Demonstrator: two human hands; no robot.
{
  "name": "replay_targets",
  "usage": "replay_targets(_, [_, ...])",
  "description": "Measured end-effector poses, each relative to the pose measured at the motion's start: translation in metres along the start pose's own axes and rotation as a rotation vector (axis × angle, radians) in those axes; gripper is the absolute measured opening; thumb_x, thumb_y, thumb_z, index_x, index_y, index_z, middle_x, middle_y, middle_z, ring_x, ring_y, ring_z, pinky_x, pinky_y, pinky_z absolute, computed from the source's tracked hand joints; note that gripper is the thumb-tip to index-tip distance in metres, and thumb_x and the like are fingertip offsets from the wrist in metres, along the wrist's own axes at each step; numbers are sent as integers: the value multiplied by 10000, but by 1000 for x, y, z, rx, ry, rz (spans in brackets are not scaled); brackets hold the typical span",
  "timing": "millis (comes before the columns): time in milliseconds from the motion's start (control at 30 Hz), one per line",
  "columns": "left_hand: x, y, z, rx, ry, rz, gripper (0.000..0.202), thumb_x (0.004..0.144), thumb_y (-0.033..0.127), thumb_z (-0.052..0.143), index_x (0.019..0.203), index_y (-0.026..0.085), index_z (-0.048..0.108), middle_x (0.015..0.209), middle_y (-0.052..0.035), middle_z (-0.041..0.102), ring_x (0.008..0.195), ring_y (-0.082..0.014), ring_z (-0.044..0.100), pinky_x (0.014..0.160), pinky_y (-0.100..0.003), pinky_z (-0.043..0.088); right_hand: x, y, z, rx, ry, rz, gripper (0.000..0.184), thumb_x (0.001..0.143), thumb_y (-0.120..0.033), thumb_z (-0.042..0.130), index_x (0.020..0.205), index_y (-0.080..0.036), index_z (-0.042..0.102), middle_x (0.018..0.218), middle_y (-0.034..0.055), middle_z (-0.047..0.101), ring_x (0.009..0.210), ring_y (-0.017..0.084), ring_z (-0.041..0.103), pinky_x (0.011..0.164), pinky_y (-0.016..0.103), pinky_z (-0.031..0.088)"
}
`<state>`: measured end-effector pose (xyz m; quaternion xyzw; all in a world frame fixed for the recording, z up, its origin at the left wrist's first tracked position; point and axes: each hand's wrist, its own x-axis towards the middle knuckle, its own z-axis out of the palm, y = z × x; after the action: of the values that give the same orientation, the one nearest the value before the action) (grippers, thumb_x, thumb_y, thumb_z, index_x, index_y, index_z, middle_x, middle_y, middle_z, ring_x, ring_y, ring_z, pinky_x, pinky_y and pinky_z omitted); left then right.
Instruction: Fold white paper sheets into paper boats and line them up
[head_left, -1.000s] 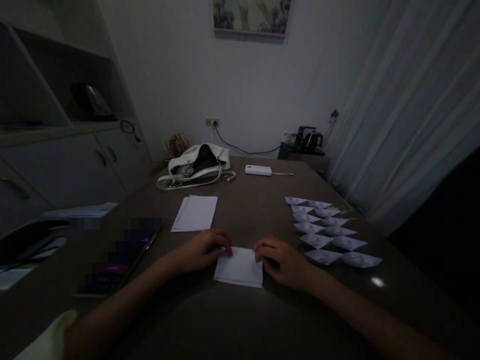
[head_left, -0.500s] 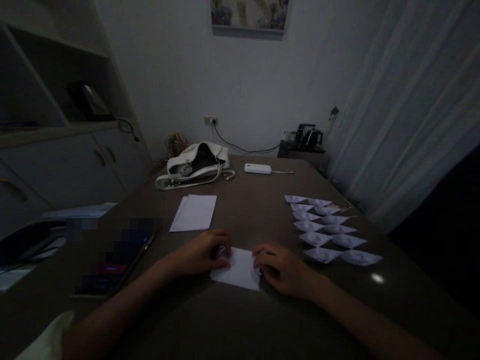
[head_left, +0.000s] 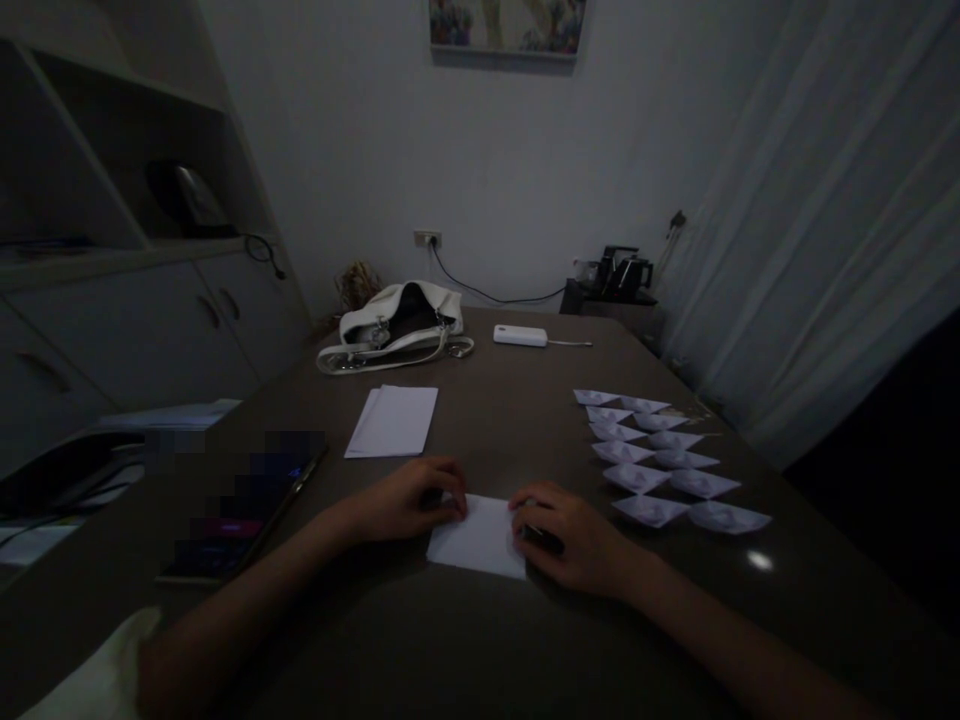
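A folded white sheet of paper [head_left: 480, 537] lies on the dark table [head_left: 480, 640] right in front of me. My left hand [head_left: 405, 500] pinches its upper left corner with curled fingers. My right hand [head_left: 574, 540] presses its right edge, fingers bent and closed on the paper. To the right, several folded paper boats [head_left: 660, 460] stand in two rows. A small stack of blank white sheets [head_left: 392, 421] lies beyond my left hand.
A phone [head_left: 240, 510] lies at the left. A white handbag [head_left: 394, 325] and a white power bank [head_left: 520, 336] with a cable sit at the far end. Cabinets line the left wall, a curtain [head_left: 825, 250] hangs at right.
The sheet has been folded smaller and shifted slightly. Both hands stayed on its edges, the right one pressing lower along the right side.
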<state>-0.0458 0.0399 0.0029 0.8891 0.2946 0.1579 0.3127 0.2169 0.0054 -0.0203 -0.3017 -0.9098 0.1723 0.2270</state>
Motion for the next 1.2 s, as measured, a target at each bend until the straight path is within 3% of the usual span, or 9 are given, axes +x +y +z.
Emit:
replay_targets(167, [0,2,0,15,-24,30,88,832,201,633,906,193,680,1030,-47,581,947,-182,570,842,-299,438,-3,3,1,15,-15,22,90,813,-206,616,895,-175,593,1070,82,579,979,184,553,852,307,439])
replay_targets(333, [-1,4,1,45,-58,9,213,794,266,682,1001,222,656,1067,-47,553,971,-200,555,848,-303,434,-2,2,-3,-9,-65,49,346,711,-399,737,917,-176,574,1101,92,571,985,218,550,841,333,449])
replay_targets(433, [-2,5,1,52,-73,-14,353,765,306,708,1098,238,608,1108,-49,539,1007,-214,541,871,-315,429,-2,-1,-5,-17,-79,52,410,687,-456,745,928,-177,566,1107,94,568,978,221,551,827,332,454])
replay_targets(633, [-3,20,4,174,-92,1,613,646,434,771,1173,216,547,1170,-83,518,1067,-280,501,896,-380,423,-3,-5,-8,-36,-88,48,363,707,-401,739,934,-177,564,1093,82,570,983,208,540,849,323,444])
replay_targets(833, [-4,29,5,229,-101,2,582,659,386,761,1165,197,545,1184,-97,524,1058,-284,512,893,-394,429,-3,-8,-11,-51,-103,59,347,719,-376,730,954,-180,568,1099,78,569,988,198,541,847,316,447])
replay_targets(1200, [-3,25,5,240,-102,37,582,678,458,747,1171,207,567,1190,-97,535,1057,-284,518,883,-390,435,-3,-7,-11,-45,-124,45,364,719,-373,732,989,-176,589,1110,87,567,979,207,542,848,327,444])
